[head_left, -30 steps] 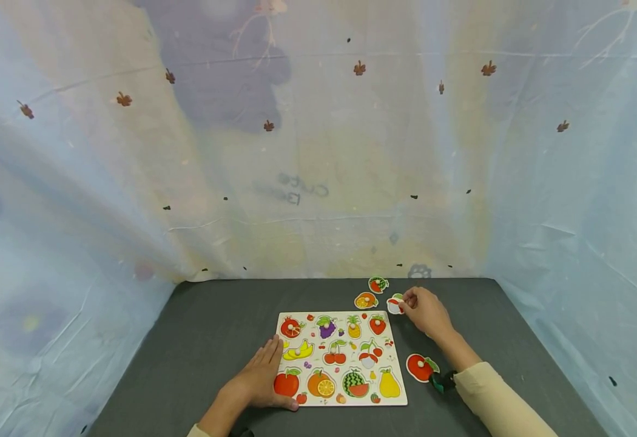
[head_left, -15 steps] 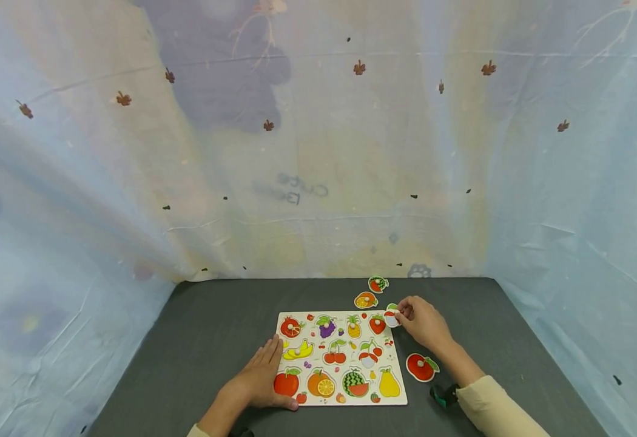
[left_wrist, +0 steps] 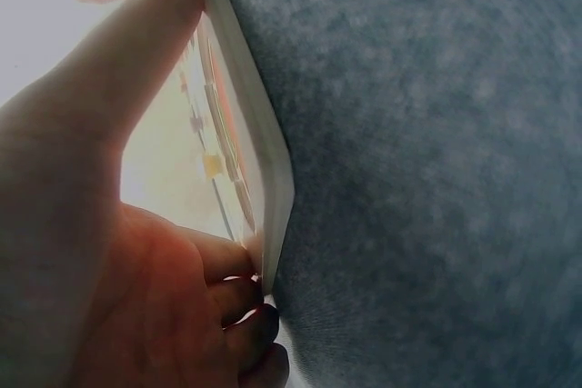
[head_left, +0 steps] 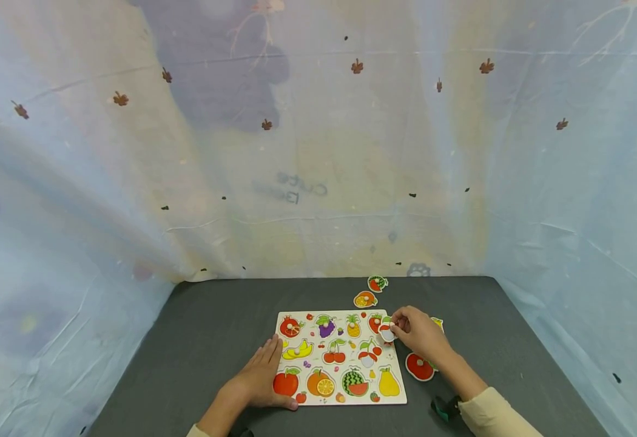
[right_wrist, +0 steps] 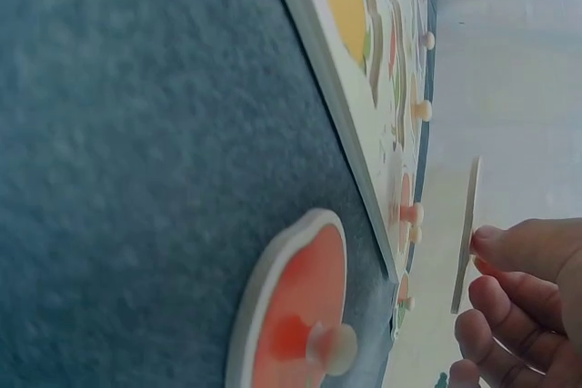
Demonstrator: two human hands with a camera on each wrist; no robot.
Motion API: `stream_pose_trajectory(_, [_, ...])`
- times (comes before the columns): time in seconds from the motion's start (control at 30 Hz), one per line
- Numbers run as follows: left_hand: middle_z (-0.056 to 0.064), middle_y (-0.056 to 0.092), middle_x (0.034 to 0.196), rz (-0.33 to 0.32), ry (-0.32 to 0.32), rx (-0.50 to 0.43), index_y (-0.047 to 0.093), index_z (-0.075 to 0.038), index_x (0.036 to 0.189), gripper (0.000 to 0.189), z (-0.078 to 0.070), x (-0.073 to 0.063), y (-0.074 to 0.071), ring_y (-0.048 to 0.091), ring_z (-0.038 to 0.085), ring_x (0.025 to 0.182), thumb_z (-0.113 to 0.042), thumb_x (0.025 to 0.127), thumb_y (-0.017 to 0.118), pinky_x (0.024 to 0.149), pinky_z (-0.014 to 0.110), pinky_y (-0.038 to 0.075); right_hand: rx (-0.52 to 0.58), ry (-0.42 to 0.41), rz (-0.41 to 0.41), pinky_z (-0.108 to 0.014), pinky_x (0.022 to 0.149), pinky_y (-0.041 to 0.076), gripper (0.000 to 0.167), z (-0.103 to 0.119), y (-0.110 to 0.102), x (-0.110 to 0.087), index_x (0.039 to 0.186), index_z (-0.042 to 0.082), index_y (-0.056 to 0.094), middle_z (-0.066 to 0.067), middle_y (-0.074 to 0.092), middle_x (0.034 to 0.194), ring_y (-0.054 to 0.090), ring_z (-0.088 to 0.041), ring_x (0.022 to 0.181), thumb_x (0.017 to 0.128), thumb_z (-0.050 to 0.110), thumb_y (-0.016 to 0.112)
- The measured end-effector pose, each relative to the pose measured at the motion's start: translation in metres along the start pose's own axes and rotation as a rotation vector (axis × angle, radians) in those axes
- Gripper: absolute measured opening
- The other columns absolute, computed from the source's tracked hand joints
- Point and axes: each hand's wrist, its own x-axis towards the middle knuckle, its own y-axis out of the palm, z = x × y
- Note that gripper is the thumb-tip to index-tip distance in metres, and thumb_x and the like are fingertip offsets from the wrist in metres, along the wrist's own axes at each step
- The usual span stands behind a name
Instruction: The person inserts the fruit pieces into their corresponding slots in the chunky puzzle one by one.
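My left hand (head_left: 261, 373) rests along the left edge of the white fruit puzzle board (head_left: 351, 403), thumb at the front edge. In the left wrist view its fingertips (left_wrist: 236, 297) touch the board's side. My right hand (head_left: 421, 332) pinches a lychee puzzle piece (head_left: 386, 331) above the board's right edge, near the seated strawberry piece (head_left: 374, 323). The right wrist view shows the lychee piece (right_wrist: 467, 215) edge-on between thumb and finger, raised off the board. Cherries, bananas, grapes, pineapple and pomegranate show knobs on the board.
A red apple piece (head_left: 419, 368) lies on the grey table, right of the board. Behind the right hand a yellow-green piece (head_left: 438, 323) is partly hidden. Orange (head_left: 365, 299) and watermelon (head_left: 377, 283) pieces lie beyond the board. A patterned curtain (head_left: 318, 152) surrounds the table.
My right hand has lifted the lychee piece from the table behind the board and brought it nearer and leftward, over the board's right edge. The left hand has stayed put.
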Motion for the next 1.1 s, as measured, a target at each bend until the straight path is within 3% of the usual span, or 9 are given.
stream_pose_trajectory(0.67, [0.025, 0.016, 0.177, -0.005, 0.005, -0.009, 0.021, 0.007, 0.167, 0.143, -0.002, -0.002, -0.002, 0.02, 0.042, 0.162, -0.064, 0.068, 0.096, 0.131, 0.059, 0.021, 0.005, -0.087, 0.076, -0.024, 0.061, 0.045, 0.016, 0.019, 0.012, -0.012, 0.092, 0.02, 0.07, 0.009, 0.055, 0.081, 0.048, -0.004, 0.068, 0.094, 0.015, 0.085])
stream_pose_trajectory(1.1, [0.026, 0.016, 0.176, -0.012, 0.013, -0.01, 0.021, 0.008, 0.167, 0.143, -0.002, -0.004, -0.001, 0.02, 0.043, 0.162, -0.064, 0.069, 0.096, 0.131, 0.059, 0.021, -0.018, -0.056, 0.138, -0.025, 0.059, 0.041, 0.019, 0.033, 0.024, -0.015, 0.089, 0.023, 0.069, 0.01, 0.053, 0.079, 0.047, -0.005, 0.066, 0.093, 0.02, 0.087])
